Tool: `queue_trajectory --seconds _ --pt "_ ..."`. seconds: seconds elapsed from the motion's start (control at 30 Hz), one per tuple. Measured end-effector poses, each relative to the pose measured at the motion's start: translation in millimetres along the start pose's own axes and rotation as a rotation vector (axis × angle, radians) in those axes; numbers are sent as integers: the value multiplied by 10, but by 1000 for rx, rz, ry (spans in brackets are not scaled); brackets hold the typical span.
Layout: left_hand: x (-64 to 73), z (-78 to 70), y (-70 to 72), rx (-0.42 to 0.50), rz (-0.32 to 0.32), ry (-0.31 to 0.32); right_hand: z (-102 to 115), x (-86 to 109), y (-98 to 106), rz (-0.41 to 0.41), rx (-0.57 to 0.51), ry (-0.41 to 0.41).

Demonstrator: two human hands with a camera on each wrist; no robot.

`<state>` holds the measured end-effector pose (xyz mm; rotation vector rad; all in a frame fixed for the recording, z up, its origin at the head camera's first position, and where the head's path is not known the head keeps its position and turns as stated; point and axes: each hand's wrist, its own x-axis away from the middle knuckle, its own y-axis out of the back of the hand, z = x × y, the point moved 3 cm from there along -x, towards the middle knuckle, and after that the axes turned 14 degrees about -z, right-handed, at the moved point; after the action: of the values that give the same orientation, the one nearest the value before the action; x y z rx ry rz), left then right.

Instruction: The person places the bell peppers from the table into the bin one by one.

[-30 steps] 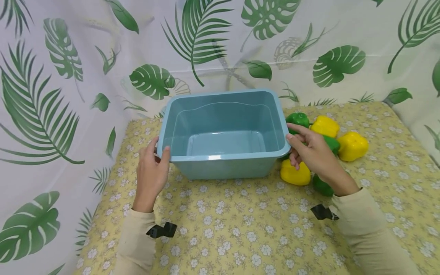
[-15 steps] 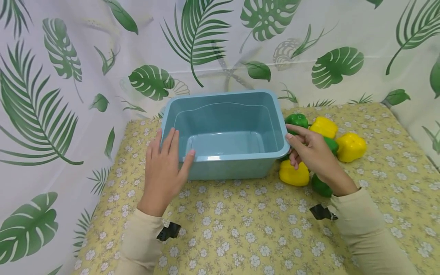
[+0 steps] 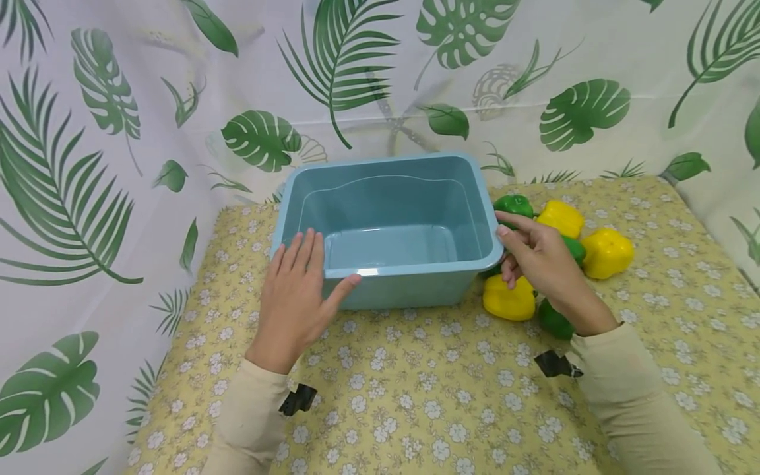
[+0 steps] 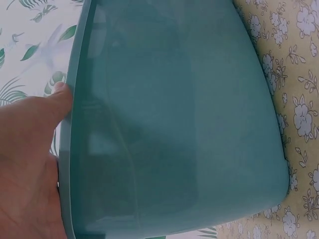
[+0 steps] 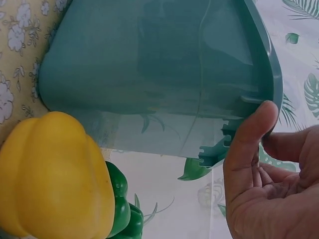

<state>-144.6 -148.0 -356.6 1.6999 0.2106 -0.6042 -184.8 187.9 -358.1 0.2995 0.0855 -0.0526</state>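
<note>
A blue-green plastic tub (image 3: 398,290) stands upright on the table, its inside bare. My left hand (image 3: 293,303) lies over the tub's near left corner with straight fingers, the thumb spread along the front rim. In the left wrist view that thumb (image 4: 61,97) touches the rim. At the near right corner, my right hand (image 3: 543,264) pinches the rim between thumb and fingers; the right wrist view shows this pinch (image 5: 266,119) close up. Beside that hand lie yellow bell peppers (image 3: 509,298) and green bell peppers (image 3: 514,206), some partly hidden by hand and tub.
A yellow floral cloth (image 3: 404,396) covers the table. Behind and to the left hangs a white curtain (image 3: 148,231) printed with green leaves. Another yellow pepper (image 3: 608,254) lies farthest right in the group, next to a green one (image 3: 574,249).
My left hand has let go of the tub's left side and moved right, its fingers now straight over the near corner. My right hand and the tub stay in place.
</note>
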Motion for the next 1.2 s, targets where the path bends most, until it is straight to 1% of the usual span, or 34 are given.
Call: queue_trajectory --seconds 0.13,0.2,0.33,0.43,0.57,0.83,0.9,1.2 --pt "-3 2 -5 -8 -14 -3 -20 14 7 -12 2 -28" --pt "-5 9 -4 -10 -30 -8 -27 22 2 -16 1 -35" --pt "-4 6 0 2 -59 -19 -25 41 4 -18 4 -19" --pt "-1 3 0 7 -61 -22 -10 49 2 -7 -1 -3" --pt "-7 -5 -12 16 -69 -28 0 49 4 3 -7 -3" --pt "-29 -72 -24 -18 -102 -98 -29 53 18 -1 -7 -46" --pt "-28 -86 -37 -24 -108 -104 -38 64 20 3 -13 -48" --pt "-7 -84 -90 -73 -140 -89 -36 94 22 14 -6 -17"
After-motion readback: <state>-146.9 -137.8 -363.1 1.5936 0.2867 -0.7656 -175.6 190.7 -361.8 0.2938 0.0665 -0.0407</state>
